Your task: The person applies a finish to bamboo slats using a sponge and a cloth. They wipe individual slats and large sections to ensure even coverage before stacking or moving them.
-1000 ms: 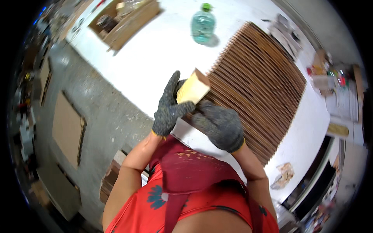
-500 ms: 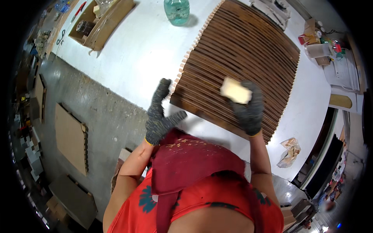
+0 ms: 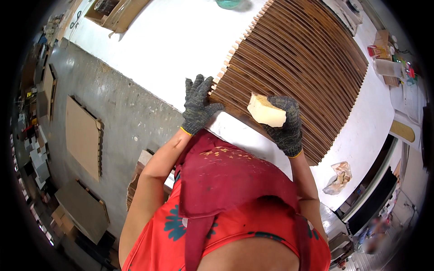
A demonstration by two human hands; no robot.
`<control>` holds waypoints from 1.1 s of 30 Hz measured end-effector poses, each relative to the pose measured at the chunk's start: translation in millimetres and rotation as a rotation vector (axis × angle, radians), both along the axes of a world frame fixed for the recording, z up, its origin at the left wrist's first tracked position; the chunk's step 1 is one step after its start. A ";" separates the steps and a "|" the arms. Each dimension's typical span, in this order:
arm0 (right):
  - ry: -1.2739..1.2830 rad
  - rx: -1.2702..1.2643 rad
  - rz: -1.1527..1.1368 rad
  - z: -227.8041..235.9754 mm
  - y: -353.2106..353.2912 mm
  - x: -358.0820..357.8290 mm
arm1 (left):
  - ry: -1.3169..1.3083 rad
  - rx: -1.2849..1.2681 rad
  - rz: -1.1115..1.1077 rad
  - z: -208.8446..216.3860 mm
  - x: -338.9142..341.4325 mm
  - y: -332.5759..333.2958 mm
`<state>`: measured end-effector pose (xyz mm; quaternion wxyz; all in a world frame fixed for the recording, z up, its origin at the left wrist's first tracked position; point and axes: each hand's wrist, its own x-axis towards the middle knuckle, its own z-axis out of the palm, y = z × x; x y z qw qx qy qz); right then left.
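A row of dark brown wooden slats [image 3: 307, 67] with pale ends lies side by side across the white table [image 3: 162, 58]. My right hand [image 3: 289, 131], in a dark grey knitted glove, grips a pale yellow sponge-like block [image 3: 266, 110] over the near slats. Whether the block touches the wood I cannot tell. At the near left corner of the row, my gloved left hand [image 3: 198, 106] has its fingers apart, with the fingertips beside or against the pale slat ends. It holds nothing.
An open cardboard box [image 3: 113, 20] and scissors [image 3: 76, 19] lie at the far left. A greenish glass jar [image 3: 228, 3] shows at the top edge. Crumpled plastic [image 3: 338, 178] lies near the right edge, with several containers [image 3: 389, 68] beyond. Flat panels [image 3: 82, 137] stand on the floor at left.
My left hand has moved forward to the slats' corner, its fingers turned toward the slat ends. My right hand has shifted slightly left with the block. The whole view has shifted a little.
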<state>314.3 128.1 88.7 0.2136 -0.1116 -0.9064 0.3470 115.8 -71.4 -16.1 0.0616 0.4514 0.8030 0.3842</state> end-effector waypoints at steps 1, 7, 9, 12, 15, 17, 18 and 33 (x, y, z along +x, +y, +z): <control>0.008 0.024 0.031 1.9 0.1 -3.4 | -0.001 0.012 0.004 -2.3 0.1 -0.7; 0.117 -0.215 0.164 -17.1 -10.3 -13.4 | 0.000 -0.018 0.015 0.9 0.7 1.2; 0.091 -0.109 0.219 -25.9 -12.7 -15.5 | 0.000 -0.048 0.014 3.6 0.1 1.0; 0.014 -0.050 0.219 -33.1 -19.0 -21.0 | -0.016 0.038 -0.018 5.6 -1.9 1.5; -0.044 0.016 0.174 -32.8 -21.6 -23.0 | 0.010 0.066 -0.013 -0.4 -1.5 2.3; -0.058 0.050 0.154 -26.7 -20.7 -25.1 | 0.019 0.090 -0.002 -5.2 -0.7 1.5; -0.042 0.046 0.139 -30.1 -18.6 -21.9 | 0.017 0.075 0.002 -2.6 0.0 2.4; 0.103 -0.334 -0.719 -4.6 146.8 80.4 | 0.018 0.056 -0.011 2.0 1.7 0.1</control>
